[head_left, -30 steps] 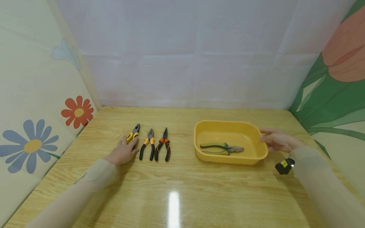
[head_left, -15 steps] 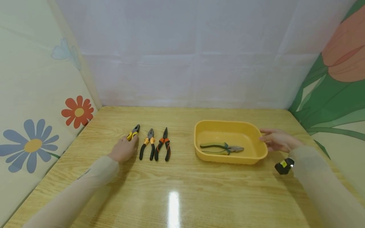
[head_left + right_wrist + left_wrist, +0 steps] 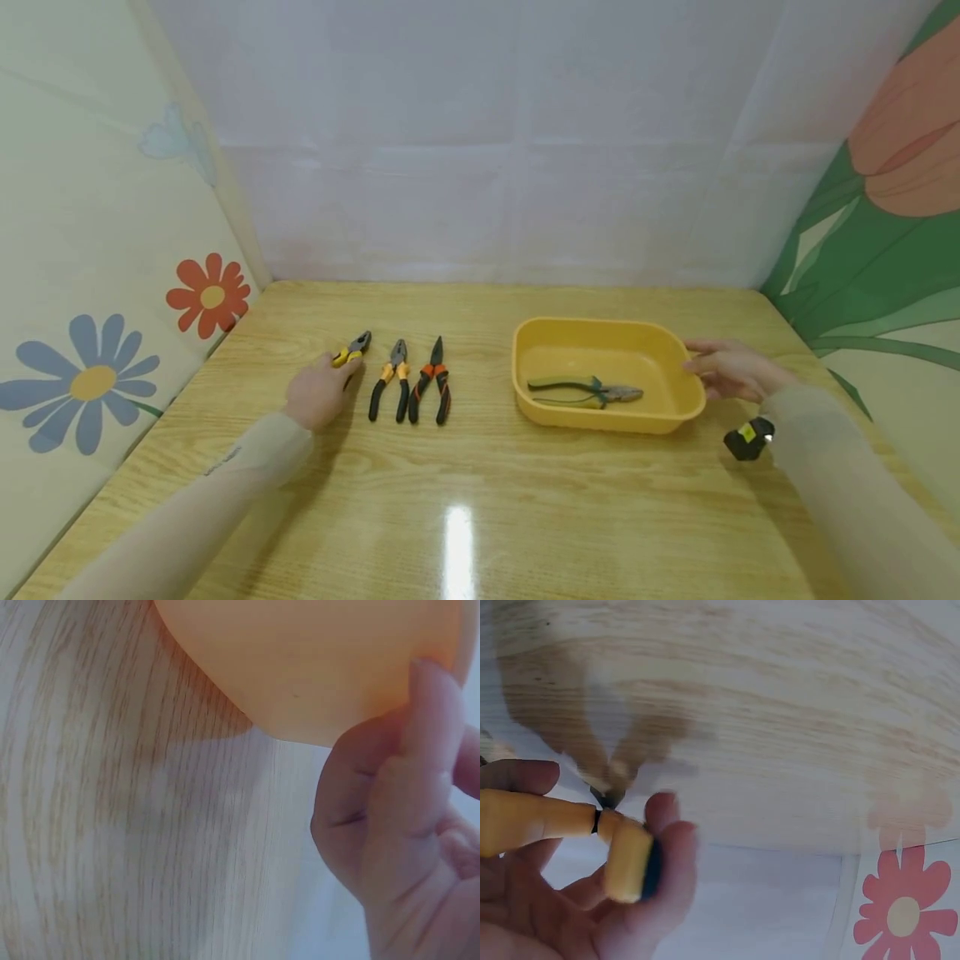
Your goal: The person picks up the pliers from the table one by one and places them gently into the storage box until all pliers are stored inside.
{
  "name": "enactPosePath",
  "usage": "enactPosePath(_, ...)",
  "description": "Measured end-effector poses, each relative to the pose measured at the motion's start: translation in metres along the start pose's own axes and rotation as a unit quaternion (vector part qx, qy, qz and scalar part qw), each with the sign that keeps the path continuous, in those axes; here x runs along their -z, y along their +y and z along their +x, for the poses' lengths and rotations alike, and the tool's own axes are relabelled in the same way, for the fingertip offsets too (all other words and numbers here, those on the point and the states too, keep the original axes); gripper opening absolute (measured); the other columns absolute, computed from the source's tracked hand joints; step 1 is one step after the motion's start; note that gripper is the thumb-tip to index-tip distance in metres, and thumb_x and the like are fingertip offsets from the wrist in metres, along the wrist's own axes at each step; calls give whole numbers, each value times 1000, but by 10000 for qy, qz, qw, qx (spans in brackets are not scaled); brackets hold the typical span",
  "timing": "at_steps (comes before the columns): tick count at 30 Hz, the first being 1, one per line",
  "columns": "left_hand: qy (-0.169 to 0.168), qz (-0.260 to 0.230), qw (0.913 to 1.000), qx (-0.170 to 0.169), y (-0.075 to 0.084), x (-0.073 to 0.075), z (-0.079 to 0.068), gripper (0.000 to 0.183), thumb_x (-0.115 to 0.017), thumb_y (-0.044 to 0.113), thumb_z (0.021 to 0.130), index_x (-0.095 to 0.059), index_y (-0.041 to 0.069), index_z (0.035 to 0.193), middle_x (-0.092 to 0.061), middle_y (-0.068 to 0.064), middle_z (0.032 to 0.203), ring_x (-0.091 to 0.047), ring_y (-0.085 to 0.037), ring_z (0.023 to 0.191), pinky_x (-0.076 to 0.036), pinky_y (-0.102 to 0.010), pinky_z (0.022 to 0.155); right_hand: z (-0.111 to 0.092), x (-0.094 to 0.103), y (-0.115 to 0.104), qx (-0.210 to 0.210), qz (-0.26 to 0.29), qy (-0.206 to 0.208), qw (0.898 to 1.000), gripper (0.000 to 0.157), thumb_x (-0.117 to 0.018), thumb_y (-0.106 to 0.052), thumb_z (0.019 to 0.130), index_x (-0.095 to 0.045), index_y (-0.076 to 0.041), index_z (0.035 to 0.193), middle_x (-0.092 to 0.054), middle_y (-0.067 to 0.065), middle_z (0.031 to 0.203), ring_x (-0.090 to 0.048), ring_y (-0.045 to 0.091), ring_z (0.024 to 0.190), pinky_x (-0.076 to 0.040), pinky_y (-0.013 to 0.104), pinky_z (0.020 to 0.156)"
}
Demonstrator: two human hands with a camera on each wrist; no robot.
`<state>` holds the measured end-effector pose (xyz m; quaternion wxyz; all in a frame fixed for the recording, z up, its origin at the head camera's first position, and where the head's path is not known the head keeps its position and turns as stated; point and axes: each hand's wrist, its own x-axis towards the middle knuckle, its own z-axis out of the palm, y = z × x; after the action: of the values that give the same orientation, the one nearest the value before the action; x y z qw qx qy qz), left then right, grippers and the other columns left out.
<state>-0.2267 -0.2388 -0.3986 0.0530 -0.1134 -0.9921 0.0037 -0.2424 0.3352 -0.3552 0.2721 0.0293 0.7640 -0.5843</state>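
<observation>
My left hand grips yellow-and-black combination pliers at the left of the table. In the left wrist view, fingers and thumb curl round their yellow handles, and the jaws point away. To the right lie pliers with black-and-orange-yellow handles and long-nose pliers with black-and-red-orange handles. My right hand holds the right end of a yellow plastic basin. The right wrist view has the thumb against its wall near the rim. Green-and-yellow pliers lie inside the basin.
All of this rests on a wood-grain table. A white cloth wall closes off the back. Floral panels stand at the left and right. A black wrist device hangs under the right sleeve.
My left fingers, earlier spread over the yellow-and-black pliers, have closed round the handles. Those pliers have shifted and turned slightly. The right hand and the basin stay in place.
</observation>
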Motion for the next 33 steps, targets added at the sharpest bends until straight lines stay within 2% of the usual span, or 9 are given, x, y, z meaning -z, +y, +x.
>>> enactPosePath(4, -110, 69, 9997, 186, -1, 0, -3, 42, -58, 15, 97, -54, 13, 139, -53, -24, 99, -45, -25, 49, -41, -38, 40, 0, 0, 0, -4, 13, 4, 10000, 72, -46, -3, 100, 4, 6, 151, -60, -6, 100, -65, 13, 86, -56, 33, 76)
enactPosePath(7, -62, 173, 9997, 146, -1, 0, -4, 43, -58, 16, 97, -54, 16, 140, -52, -24, 105, -45, -26, 52, -41, -37, 39, 0, 0, 1, 5, -20, 4, 10000, 72, -45, -3, 100, 4, 7, 150, -61, -5, 99, -65, 13, 84, -56, 31, 75)
enactPosePath(12, 216, 347, 9989, -208, 0, 2, -9, 41, -60, 13, 96, -57, 16, 137, -53, -26, 109, -44, -27, 51, -42, -37, 39, -1, -1, 2, -9, -105, 33, 9999, 72, -46, -4, 100, 4, 6, 151, -61, -5, 99, -65, 12, 83, -56, 31, 74)
enactPosePath(16, 517, 229, 9973, -478, 1, 3, -14, 43, -63, 8, 93, -58, 14, 135, -53, -27, 108, -44, -26, 50, -42, -37, 39, -1, -2, 1, 35, -67, 27, 10000, 72, -46, -3, 99, 3, 7, 151, -60, -5, 99, -64, 12, 84, -56, 31, 75)
enactPosePath(21, 1059, 51, 9905, -876, 0, 5, -17, 45, -66, 4, 90, -60, 15, 133, -54, -26, 109, -46, -29, 52, -44, -40, 39, -1, -1, 2, 66, -54, 18, 10000, 72, -46, -3, 100, 4, 7, 151, -61, -5, 98, -65, 12, 82, -56, 30, 72)
enactPosePath(25, 1405, -1, 9843, -1072, -1, 7, -17, 49, -71, 4, 85, -61, 14, 132, -56, -25, 109, -49, -32, 52, -46, -41, 39, 0, 0, 3, 58, 2, 24, 10000, 72, -45, -3, 100, 5, 6, 151, -62, -5, 96, -65, 12, 81, -56, 29, 71)
enactPosePath(33, 1373, 77, 9817, -1315, -2, 10, -19, 53, -74, 7, 83, -60, 15, 134, -56, -24, 117, -55, -35, 59, -46, -40, 39, 3, 3, 5, 44, 56, -43, 10000, 72, -45, -3, 100, 7, 6, 150, -61, -5, 98, -64, 12, 84, -56, 31, 74)
